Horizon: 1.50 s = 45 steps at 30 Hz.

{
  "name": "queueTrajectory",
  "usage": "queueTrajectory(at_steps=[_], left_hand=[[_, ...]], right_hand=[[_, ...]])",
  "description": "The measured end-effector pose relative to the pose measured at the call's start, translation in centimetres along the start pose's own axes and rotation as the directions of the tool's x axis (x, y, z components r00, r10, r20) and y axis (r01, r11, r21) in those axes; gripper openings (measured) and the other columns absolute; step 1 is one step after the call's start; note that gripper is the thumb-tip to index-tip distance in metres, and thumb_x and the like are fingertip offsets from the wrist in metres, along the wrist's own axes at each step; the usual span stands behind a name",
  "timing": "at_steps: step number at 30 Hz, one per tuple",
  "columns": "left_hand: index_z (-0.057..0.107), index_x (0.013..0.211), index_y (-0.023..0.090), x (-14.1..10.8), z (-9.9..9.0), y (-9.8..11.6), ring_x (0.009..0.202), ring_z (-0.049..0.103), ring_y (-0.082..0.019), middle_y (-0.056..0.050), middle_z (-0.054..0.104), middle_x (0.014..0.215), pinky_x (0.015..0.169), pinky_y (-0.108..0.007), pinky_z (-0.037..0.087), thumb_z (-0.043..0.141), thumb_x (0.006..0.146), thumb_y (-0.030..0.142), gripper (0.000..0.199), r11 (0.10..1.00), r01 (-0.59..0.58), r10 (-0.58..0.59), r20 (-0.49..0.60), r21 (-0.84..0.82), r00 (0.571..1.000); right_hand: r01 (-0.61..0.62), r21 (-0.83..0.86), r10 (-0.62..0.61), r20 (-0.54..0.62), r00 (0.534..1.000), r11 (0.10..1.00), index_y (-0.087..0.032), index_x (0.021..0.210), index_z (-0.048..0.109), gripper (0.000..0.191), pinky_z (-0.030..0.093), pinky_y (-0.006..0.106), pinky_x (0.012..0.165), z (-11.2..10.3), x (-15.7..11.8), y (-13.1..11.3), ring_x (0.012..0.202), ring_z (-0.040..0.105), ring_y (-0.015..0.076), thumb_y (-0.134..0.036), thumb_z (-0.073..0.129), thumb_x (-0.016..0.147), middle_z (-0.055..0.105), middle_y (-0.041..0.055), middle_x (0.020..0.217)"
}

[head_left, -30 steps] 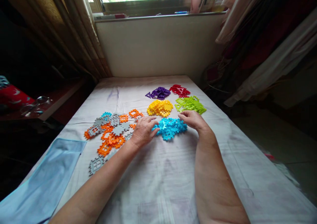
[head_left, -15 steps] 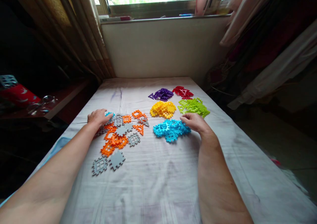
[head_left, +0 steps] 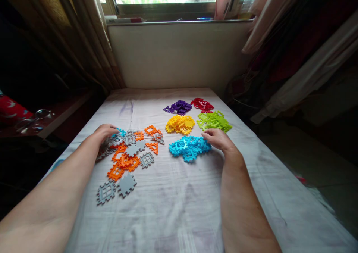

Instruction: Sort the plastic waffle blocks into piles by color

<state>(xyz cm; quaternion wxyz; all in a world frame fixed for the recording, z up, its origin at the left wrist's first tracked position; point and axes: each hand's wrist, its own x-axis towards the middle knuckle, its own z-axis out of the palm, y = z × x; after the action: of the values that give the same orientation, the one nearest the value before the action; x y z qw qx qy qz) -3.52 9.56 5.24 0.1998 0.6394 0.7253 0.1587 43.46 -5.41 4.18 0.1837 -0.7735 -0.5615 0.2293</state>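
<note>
My left hand (head_left: pixel 105 132) is at the far left edge of a mixed pile of orange (head_left: pixel 131 163) and grey (head_left: pixel 127 184) plastic interlocking tiles. Its fingers stretch over the pile, with the tips by a blue tile (head_left: pixel 120 131); the thumb is hidden. My right hand (head_left: pixel 218 138) is at the right edge of a heap of blue interlocking tiles (head_left: pixel 189 148). Thumb and fingers are closed together there, touching the heap's edge. Whatever lies between those fingertips is too small to make out.
Behind the blue heap lie yellow (head_left: pixel 180 124), lime green (head_left: pixel 214 121), purple (head_left: pixel 179 106) and red (head_left: pixel 202 104) heaps of tiles. A pale sheet (head_left: pixel 173 212) covers the surface. Glasses (head_left: pixel 41 115) rest on a side shelf at left.
The view has shifted slightly, moving the scene left. My left hand has moved a little, and its fingers reach over the pile's edge. My right hand stays by the blue heap.
</note>
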Motion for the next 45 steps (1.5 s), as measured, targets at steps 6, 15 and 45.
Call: queueTrajectory(at_steps=[6,15,45], left_hand=[[0.064,0.077,0.019,-1.9,-1.4,2.4,0.064,0.057,-0.017,0.001,0.063,0.063,0.058,-0.026,0.042,0.069,0.052,0.044,0.036,0.983,0.050,-0.050,0.001,-0.175,0.999],[0.069,0.097,0.015,-8.9,4.4,11.3,0.069,0.063,-0.015,-0.002,0.070,0.079,0.066,-0.029,0.051,0.081,0.052,0.051,0.058,0.754,-0.177,0.279,0.064,-0.633,0.958],[0.046,0.140,0.015,-20.1,21.0,21.2,0.136,0.042,-0.030,-0.016,0.050,0.144,0.117,-0.048,0.031,0.062,0.082,0.041,0.066,0.835,-0.542,0.541,-0.032,-0.091,0.840]], right_hand=[[-0.003,-0.031,0.003,0.009,1.000,1.000,-0.019,0.099,0.077,0.030,0.042,0.021,0.060,-0.4,-0.5,-1.1,0.071,0.065,0.0153,-0.037,0.056,0.087,0.075,0.0038,0.083],[-0.013,-0.111,0.002,-0.099,0.995,0.994,-0.023,0.097,0.078,0.029,0.040,0.023,0.061,-0.4,-0.8,-1.7,0.079,0.067,0.0169,-0.039,0.056,0.086,0.077,0.0027,0.087],[0.206,-0.199,-0.245,-0.193,0.950,0.958,-0.023,0.113,0.071,0.033,0.048,0.034,0.092,3.3,-1.8,1.1,0.106,0.065,0.0237,-0.033,0.054,0.086,0.072,0.0084,0.115]])
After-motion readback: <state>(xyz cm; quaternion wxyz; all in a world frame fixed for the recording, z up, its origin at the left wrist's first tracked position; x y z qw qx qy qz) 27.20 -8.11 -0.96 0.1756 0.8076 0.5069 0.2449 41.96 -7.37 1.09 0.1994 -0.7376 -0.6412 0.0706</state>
